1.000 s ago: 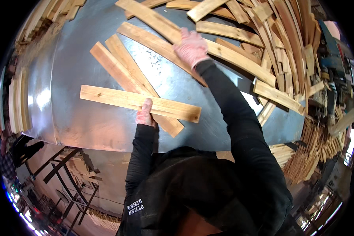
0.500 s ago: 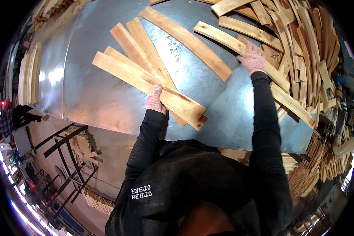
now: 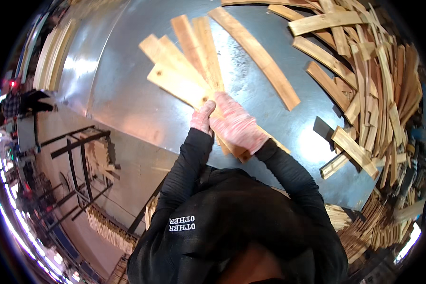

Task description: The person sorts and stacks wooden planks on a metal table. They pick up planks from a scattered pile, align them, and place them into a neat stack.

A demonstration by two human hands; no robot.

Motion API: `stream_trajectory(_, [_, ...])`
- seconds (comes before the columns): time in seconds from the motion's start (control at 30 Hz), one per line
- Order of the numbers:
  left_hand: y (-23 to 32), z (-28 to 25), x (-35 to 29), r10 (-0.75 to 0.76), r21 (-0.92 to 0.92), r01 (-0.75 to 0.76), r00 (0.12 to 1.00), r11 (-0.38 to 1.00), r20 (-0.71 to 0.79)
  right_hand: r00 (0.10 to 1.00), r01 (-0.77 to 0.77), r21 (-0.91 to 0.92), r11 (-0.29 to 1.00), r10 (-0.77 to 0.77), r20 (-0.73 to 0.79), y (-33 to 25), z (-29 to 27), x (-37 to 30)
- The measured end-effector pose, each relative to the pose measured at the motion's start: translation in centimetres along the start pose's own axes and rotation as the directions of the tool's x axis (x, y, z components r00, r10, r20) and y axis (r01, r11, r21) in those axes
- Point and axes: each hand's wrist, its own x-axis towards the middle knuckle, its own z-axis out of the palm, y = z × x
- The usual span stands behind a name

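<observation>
In front of me a fan of several light wooden slats lies on the metal tabletop [image 3: 137,109]. The uppermost slat [image 3: 175,85] has a dark knot near its far left end. My left hand [image 3: 202,118], in a pink and white work glove, grips the near side of this bunch with its thumb on top. Across the top slat, close beside it, lies my right hand [image 3: 239,125], gloved alike, with its fingers closed over the wood; its underside is hidden. The near ends of the slats poke out below both hands.
A lone slat [image 3: 255,52] lies beyond the fan. At the right is a big jumbled heap of slats [image 3: 364,80], with two loose pieces by the table edge. A neat stack [image 3: 56,54] stands at the far left. Below left are a black metal frame [image 3: 83,165] and a person [image 3: 21,104].
My right hand has come from the right heap to the bunch, bringing a slat that now lies on top. The left hand stays on the bunch. The view has shifted slightly.
</observation>
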Motion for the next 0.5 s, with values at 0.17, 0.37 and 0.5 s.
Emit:
stream_trajectory(0.17, [2.3, -12.0, 4.2, -0.301, 0.051, 0.303, 0.953, 0.952, -0.034, 0.890, -0.162, -0.248, 0.955, 0.033, -0.455, 6.4, -1.8, 0.0])
stream_trajectory(0.37, [9.2, -13.8, 5.0, -0.266, 0.871, 0.405, 0.904, 0.277, -0.336, 0.829, -0.556, -0.676, 0.484, 0.265, -0.492, 15.3, -7.1, -0.8])
stream_trajectory(0.5, [6.2, -7.4, 1.9, -0.195, 0.921, 0.385, 0.910, 0.065, -0.366, 0.825, -0.560, -0.401, 0.725, 0.446, -0.346, 15.5, -8.2, -1.1])
